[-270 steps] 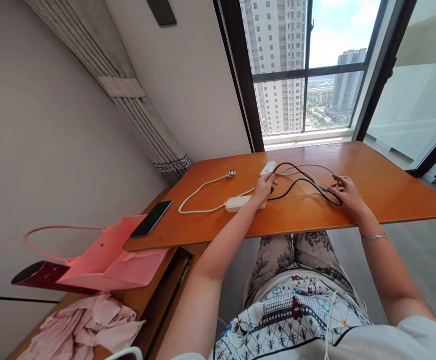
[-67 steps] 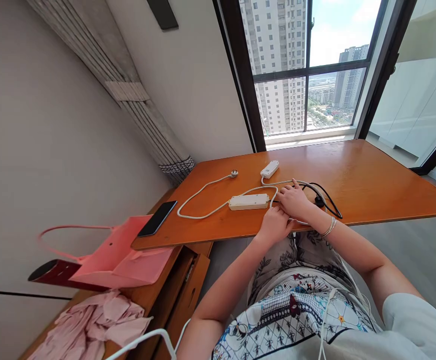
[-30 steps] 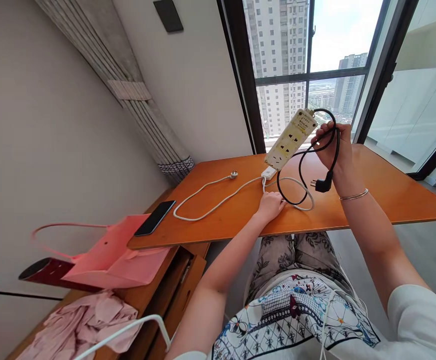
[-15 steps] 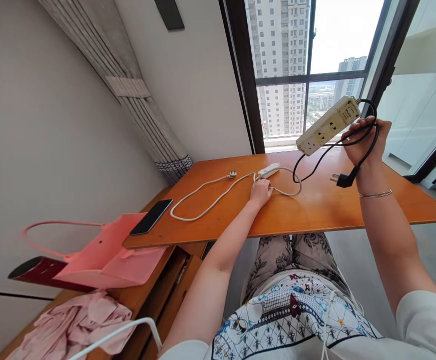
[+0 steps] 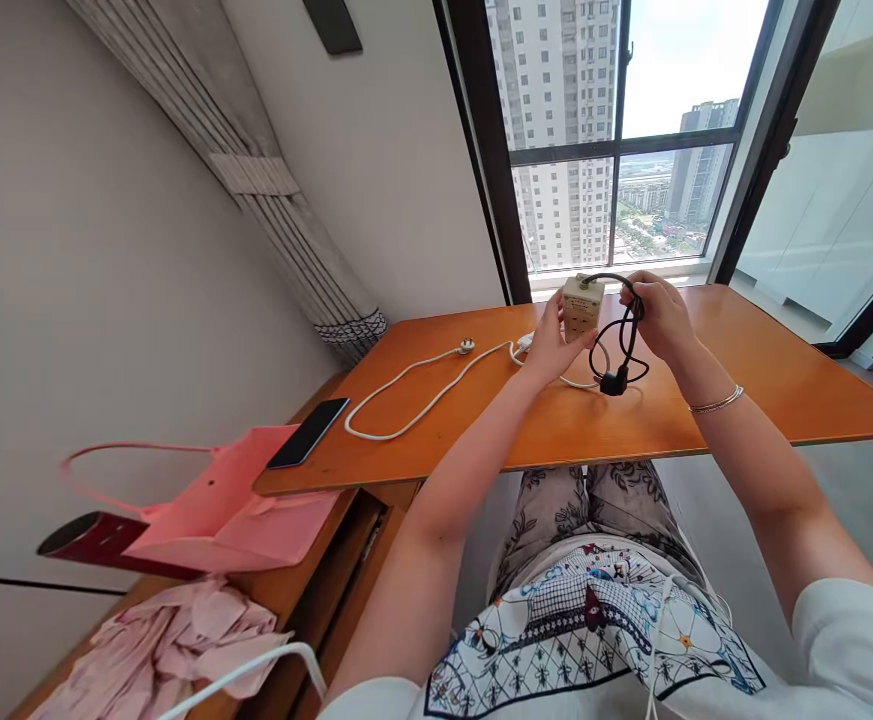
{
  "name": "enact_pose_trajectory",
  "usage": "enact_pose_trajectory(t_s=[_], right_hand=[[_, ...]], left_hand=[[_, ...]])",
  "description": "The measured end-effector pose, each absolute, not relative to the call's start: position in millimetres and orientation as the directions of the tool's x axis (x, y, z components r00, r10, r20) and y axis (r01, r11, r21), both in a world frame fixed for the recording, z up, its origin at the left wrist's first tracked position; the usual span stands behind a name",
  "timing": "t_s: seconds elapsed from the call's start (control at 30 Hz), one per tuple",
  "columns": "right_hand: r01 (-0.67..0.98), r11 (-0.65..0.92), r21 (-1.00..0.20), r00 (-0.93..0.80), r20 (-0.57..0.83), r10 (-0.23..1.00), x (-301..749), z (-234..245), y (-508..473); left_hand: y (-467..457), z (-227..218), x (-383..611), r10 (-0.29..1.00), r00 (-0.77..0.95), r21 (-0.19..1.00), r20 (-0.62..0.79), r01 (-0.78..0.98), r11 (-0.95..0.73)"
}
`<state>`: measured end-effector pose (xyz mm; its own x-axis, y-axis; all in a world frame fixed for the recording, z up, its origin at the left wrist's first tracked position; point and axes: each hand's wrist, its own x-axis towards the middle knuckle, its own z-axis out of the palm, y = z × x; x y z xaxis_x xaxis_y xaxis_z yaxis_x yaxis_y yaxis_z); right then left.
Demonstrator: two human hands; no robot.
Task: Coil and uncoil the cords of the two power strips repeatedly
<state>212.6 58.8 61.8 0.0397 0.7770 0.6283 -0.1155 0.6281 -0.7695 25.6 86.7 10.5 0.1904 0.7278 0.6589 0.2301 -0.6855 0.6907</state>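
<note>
Both my hands hold a cream power strip [image 5: 582,300] just above the orange table [image 5: 743,390], seen end-on. My left hand [image 5: 552,345] grips its near lower side. My right hand [image 5: 655,315] is closed on its black cord [image 5: 616,345], which hangs in loops with the black plug [image 5: 614,383] at the bottom, close to the tabletop. A second white power strip with a white cord [image 5: 421,385] lies on the table behind and left of my hands; its plug [image 5: 465,346] rests further left.
A dark phone [image 5: 308,432] lies at the table's left corner. A pink bag [image 5: 211,500] and pink cloth [image 5: 158,650] sit on the lower cabinet at left. A large window [image 5: 608,130] stands behind the table. My patterned lap is below the table edge.
My right hand has brought the cream strip and black cord down from high on the right to the table's middle. My left hand left the white cord and took hold of the strip.
</note>
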Motion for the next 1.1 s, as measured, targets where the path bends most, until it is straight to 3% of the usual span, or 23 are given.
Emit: enact_pose_trajectory(t_s=[0.1,0.23,0.4,0.53,0.8,1.0,1.1], right_hand=[[-0.003,0.618,-0.786,-0.028,0.618,0.786,214.6,62.2,53.6],[0.089,0.655,-0.75,-0.049,0.653,0.755,226.3,60.9,52.0],[0.156,0.695,-0.702,0.077,0.71,0.7,250.8,53.9,57.0],[0.244,0.64,-0.728,0.233,0.685,0.69,281.3,41.8,67.9],[0.544,0.441,-0.714,0.265,0.645,0.717,325.3,9.8,89.8],[0.817,0.227,-0.529,0.239,0.67,0.703,337.5,10.6,94.1],[0.851,0.211,-0.48,0.23,0.704,0.672,330.2,9.6,88.1]], left_hand=[[88.7,15.4,13.6,0.781,0.206,0.742,0.589,0.243,-0.624],[83.4,16.8,-2.2,0.8,0.06,0.78,0.597,0.193,-0.596],[86.3,23.7,-19.8,0.863,-0.179,0.856,0.473,-0.136,-0.498],[86.5,26.8,-37.0,0.866,-0.356,0.831,0.351,-0.308,-0.464],[60.2,28.4,-52.5,0.721,-0.596,0.74,0.354,-0.293,-0.605],[50.9,29.1,-61.4,0.673,-0.629,0.682,0.388,-0.296,-0.669],[43.8,24.8,-63.1,0.695,-0.587,0.694,0.415,-0.29,-0.659]])
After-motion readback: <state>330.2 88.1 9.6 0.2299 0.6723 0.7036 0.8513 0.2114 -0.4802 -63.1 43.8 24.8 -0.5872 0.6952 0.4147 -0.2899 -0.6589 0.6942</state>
